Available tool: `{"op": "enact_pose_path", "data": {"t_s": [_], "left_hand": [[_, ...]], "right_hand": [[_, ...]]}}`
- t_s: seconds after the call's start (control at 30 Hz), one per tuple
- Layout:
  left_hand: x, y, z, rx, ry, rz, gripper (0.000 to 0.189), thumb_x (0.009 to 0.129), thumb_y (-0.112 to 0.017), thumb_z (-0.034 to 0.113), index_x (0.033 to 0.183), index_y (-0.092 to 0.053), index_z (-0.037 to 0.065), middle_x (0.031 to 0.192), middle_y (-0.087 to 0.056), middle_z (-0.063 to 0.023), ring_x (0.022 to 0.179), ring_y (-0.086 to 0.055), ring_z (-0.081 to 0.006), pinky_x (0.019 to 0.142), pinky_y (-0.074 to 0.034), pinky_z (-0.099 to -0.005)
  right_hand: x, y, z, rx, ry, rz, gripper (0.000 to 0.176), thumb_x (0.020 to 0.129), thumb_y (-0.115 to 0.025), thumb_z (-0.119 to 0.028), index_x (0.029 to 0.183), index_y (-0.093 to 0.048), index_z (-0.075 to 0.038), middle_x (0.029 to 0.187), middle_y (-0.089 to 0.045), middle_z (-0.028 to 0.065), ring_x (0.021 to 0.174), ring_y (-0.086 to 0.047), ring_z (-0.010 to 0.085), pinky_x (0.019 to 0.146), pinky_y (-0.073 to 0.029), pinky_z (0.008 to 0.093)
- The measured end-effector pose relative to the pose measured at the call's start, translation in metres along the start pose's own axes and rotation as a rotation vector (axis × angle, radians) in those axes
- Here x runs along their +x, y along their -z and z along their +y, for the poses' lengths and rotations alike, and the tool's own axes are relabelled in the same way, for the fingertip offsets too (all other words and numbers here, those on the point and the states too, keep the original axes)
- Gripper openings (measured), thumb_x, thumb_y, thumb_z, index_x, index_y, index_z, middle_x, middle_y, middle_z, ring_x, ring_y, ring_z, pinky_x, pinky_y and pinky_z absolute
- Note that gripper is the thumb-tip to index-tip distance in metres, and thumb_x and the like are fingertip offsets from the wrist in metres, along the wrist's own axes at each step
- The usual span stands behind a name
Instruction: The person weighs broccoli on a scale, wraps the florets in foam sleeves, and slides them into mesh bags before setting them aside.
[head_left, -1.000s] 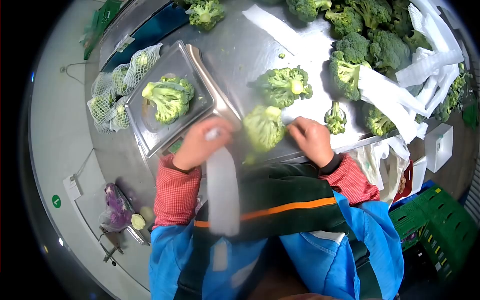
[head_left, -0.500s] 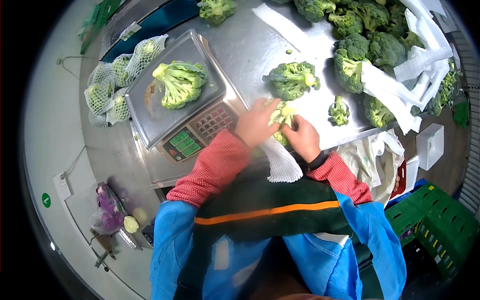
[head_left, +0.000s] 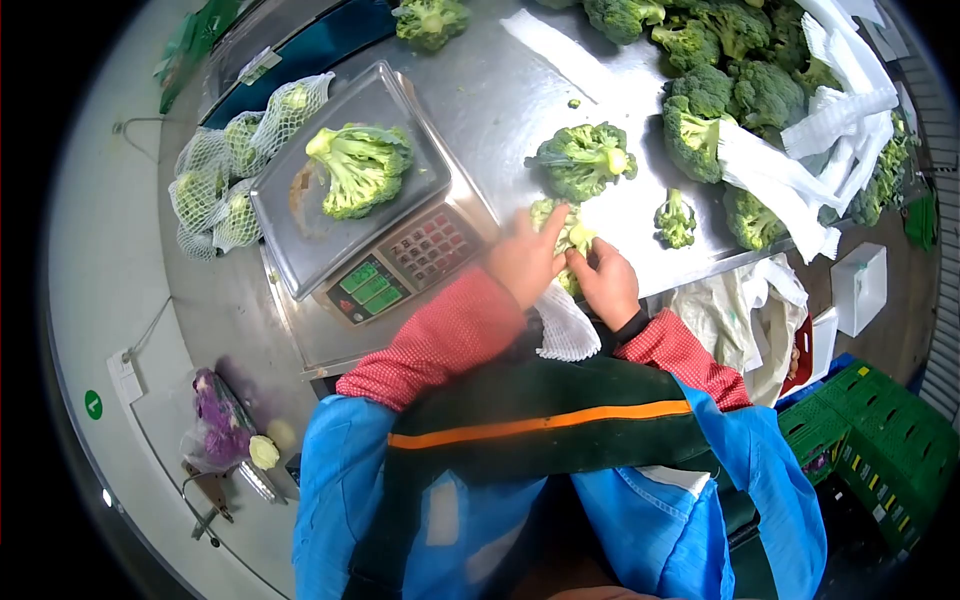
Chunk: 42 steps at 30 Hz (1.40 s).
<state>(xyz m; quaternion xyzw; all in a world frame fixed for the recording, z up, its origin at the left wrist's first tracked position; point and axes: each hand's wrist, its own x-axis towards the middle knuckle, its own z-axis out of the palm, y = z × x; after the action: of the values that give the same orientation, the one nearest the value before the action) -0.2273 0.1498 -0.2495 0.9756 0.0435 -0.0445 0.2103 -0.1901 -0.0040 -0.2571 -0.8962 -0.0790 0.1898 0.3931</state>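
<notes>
At the table's front edge, both my hands are on a broccoli head (head_left: 572,232) with its pale stem turned up. My left hand (head_left: 522,264) presses its fingers on the near left side, and my right hand (head_left: 610,286) grips the right side between thumb and fingers. A white foam net sleeve (head_left: 568,328) hangs below the broccoli, between my forearms; its upper end is hidden by my hands. Just beyond lies another broccoli head (head_left: 584,162), stem up, with a small floret (head_left: 676,220) to the right.
To the left, a digital scale (head_left: 362,290) carries a broccoli head (head_left: 362,172). Netted broccoli (head_left: 240,140) lies past it. Heaped broccoli (head_left: 730,90) and white foam sleeves (head_left: 780,170) fill the back right. Green crates (head_left: 880,430) stand at the lower right.
My left hand has shifted slightly right and down along the broccoli, with its fingers rearranged on the stem side. My right hand keeps its hold. The foam sleeve stays hanging.
</notes>
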Motion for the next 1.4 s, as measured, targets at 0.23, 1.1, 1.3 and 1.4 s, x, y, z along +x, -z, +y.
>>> {"op": "enact_pose_path", "data": {"t_s": [0.23,1.1,1.3,1.4], "left_hand": [[-0.003,0.002,0.005,0.0,0.035,-0.032,0.062,0.079,-0.068,0.03,0.135,-0.042,0.026,0.103,-0.046,-0.0207,0.06,-0.062,-0.0356,0.056,-0.053,-0.0418],[-0.003,-0.008,0.008,-0.12,0.077,-0.099,0.066,0.08,-0.068,0.029,0.139,-0.039,0.027,0.1,-0.051,-0.0221,0.064,-0.062,-0.0361,0.056,-0.051,-0.0422],[-0.003,-0.012,0.016,-0.147,0.076,-0.133,0.065,0.08,-0.068,0.032,0.138,-0.039,0.025,0.099,-0.049,-0.0234,0.059,-0.06,-0.0349,0.052,-0.05,-0.0414],[-0.003,-0.015,0.018,-0.191,0.09,-0.148,0.066,0.081,-0.068,0.032,0.139,-0.038,0.024,0.099,-0.048,-0.0237,0.06,-0.06,-0.0348,0.052,-0.05,-0.0415]], "right_hand": [[0.011,0.009,-0.008,0.029,-0.154,-0.186,0.038,0.076,-0.064,-0.035,0.088,-0.064,0.001,0.077,-0.064,0.023,0.073,-0.062,0.0398,0.068,-0.049,0.0446],[0.017,0.014,0.022,0.241,-0.153,-0.227,0.033,0.068,-0.074,-0.025,0.063,-0.058,0.003,0.054,-0.055,0.0081,0.049,-0.048,0.0121,0.049,-0.042,0.0324],[0.022,0.037,0.011,0.207,-0.175,-0.361,0.026,0.072,-0.073,-0.017,0.061,-0.058,0.002,0.056,-0.055,0.0001,0.051,-0.045,0.0064,0.044,-0.036,0.0277],[0.025,0.043,0.007,0.189,-0.195,-0.404,0.024,0.073,-0.071,-0.016,0.062,-0.059,0.001,0.057,-0.055,0.0001,0.053,-0.046,0.0065,0.045,-0.037,0.0268]]}}
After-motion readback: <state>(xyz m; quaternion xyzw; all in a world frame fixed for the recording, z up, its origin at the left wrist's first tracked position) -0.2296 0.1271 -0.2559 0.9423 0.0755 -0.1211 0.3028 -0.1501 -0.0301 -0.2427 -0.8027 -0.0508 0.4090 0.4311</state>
